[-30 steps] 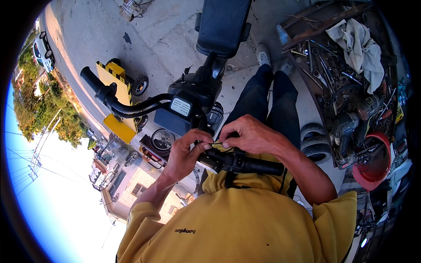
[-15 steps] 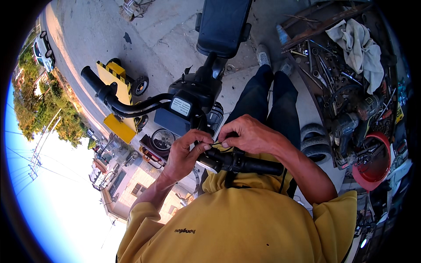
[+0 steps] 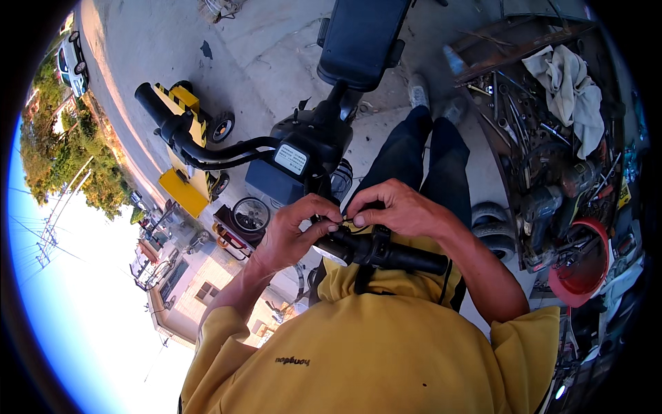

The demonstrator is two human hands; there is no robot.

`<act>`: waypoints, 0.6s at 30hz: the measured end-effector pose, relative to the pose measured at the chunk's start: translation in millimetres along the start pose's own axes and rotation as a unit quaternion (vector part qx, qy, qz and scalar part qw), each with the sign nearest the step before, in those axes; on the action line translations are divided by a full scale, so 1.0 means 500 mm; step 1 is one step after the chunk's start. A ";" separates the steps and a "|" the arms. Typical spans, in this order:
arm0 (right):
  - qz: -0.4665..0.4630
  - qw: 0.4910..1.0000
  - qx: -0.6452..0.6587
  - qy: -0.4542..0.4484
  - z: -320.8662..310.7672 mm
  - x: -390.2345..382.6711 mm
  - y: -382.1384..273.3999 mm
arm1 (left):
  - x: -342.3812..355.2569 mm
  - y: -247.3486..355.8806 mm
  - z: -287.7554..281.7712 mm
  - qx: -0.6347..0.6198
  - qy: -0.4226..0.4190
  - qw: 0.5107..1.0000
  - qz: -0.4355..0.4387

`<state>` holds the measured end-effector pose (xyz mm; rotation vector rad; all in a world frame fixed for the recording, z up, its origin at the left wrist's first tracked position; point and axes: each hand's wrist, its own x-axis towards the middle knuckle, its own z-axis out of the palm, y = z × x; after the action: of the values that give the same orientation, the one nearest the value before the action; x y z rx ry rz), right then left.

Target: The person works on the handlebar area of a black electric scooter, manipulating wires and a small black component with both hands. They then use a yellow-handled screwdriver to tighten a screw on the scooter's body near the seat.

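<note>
My left hand (image 3: pixel 296 231) pinches a thin black wire (image 3: pixel 352 225) just above the near handlebar grip (image 3: pixel 414 259) of an electric two-wheeler. My right hand (image 3: pixel 396 210) grips the same wire, its thumb and index finger close to the left fingertips. Below them, a silver-faced fitting (image 3: pixel 331 256) sits on the bar. Beyond my hands are a black housing (image 3: pixel 265 179) with a white label, the bar's far grip (image 3: pixel 152 103) and a large black padded piece (image 3: pixel 358 45). The exact tips of the wire are too small to make out.
A metal bench (image 3: pixel 524 62) holds wrenches, drills, a rag (image 3: pixel 565 96) and a red basin (image 3: pixel 579 276). Stacked tires (image 3: pixel 493 231) lie by my legs. A yellow cart (image 3: pixel 183 193) stands on the concrete (image 3: pixel 255 76) at left, with a road and parked car (image 3: pixel 72 62) beyond.
The view has shifted slightly. My hands remain pinched on the wire, with the fingertips moved a little higher.
</note>
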<state>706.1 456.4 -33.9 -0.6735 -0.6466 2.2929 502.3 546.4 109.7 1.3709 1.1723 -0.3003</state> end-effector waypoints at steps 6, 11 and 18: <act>0.038 0.999 -0.011 0.025 0.088 -0.005 -0.031 | -0.063 -0.027 -0.025 -0.031 -0.004 0.999 0.035; 0.043 0.996 -0.050 0.056 0.160 -0.003 -0.044 | -0.124 -0.043 -0.038 -0.061 0.005 0.998 0.028; 0.015 0.984 -0.160 0.075 0.241 0.002 -0.054 | -0.190 -0.080 -0.057 -0.077 -0.015 0.996 0.034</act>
<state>643.8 443.2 71.8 -1.0000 -0.9474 2.1593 415.9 518.2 165.7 1.2629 1.0992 -0.1777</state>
